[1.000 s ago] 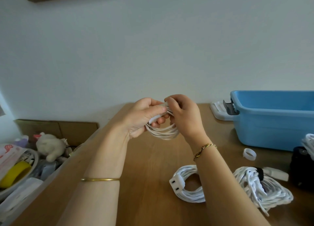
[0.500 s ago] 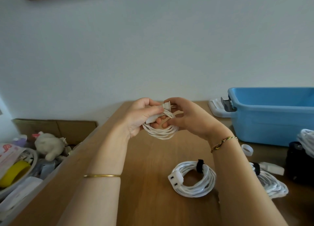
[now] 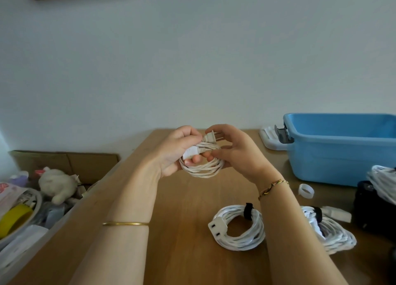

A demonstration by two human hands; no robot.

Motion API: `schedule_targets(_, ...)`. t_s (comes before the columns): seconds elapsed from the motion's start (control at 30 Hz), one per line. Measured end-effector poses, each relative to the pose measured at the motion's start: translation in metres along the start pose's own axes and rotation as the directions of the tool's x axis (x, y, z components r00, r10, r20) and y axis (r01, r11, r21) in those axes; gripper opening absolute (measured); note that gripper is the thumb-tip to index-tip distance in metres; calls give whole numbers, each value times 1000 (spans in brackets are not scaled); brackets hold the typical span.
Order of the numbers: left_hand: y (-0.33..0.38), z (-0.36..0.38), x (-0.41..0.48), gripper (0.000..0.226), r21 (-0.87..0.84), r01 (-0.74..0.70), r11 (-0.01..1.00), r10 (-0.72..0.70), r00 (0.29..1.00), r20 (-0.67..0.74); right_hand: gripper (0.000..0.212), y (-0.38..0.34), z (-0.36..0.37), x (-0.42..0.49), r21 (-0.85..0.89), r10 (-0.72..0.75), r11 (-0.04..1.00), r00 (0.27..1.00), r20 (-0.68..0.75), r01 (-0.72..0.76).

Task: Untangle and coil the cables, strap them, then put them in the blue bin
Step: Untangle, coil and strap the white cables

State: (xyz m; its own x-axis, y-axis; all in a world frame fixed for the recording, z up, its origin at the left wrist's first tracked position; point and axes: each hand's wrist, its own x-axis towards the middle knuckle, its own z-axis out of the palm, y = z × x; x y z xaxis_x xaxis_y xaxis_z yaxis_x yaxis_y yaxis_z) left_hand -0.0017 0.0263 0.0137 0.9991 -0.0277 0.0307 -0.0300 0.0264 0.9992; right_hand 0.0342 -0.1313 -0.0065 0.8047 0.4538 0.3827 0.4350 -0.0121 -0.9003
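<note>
Coiled cable (image 3: 201, 170) in left hand (image 3: 172, 154)

**Table Layout**

The bin (image 3: 342, 156) stands at the far right of the table (image 3: 188, 199). In front of it lie the first coil (image 3: 255, 235) and, to that coil's right, the second coil (image 3: 334, 235). Above the centre, the left hand (image 3: 175, 152) and right hand (image 3: 235, 154) hold the third coil (image 3: 203, 170) between them.

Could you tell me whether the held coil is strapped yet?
Not yet, seemingly: no band shows around the held coil, unlike the black-strapped coil below.
</note>
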Motion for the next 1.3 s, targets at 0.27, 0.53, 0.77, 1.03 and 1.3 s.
schedule_targets(0.27, -5, 3, 4, 7, 3, 27, 1000, -27, 998, -58, 46, -5, 1, 0, -75, 47, 996, 998, -42, -50)
schedule_targets(0.53, -8, 18, 7, 23, -39, 13, 999, -16, 998, -60, 39, -8, -7, -5, -100, 99, 988, 983, -152, -115)
schedule_targets(0.77, -19, 40, 26, 28, 8, 17, 1000, -15, 982, -189, 29, -7, -23, -13, -378, 253, 868, 942, -223, -322)
schedule_targets(1.03, -20, 59, 34, 25, 143, -34, 989, 77, 950, -304, 32, 0, -52, -43, -638, 528, 311, 687, -499, -704)
schedule_targets(1.3, -20, 60, 30, 20, 140, -33, 990, 74, 952, -297, 21, 17, -58, -46, -627, 564, 297, 662, -494, -720)
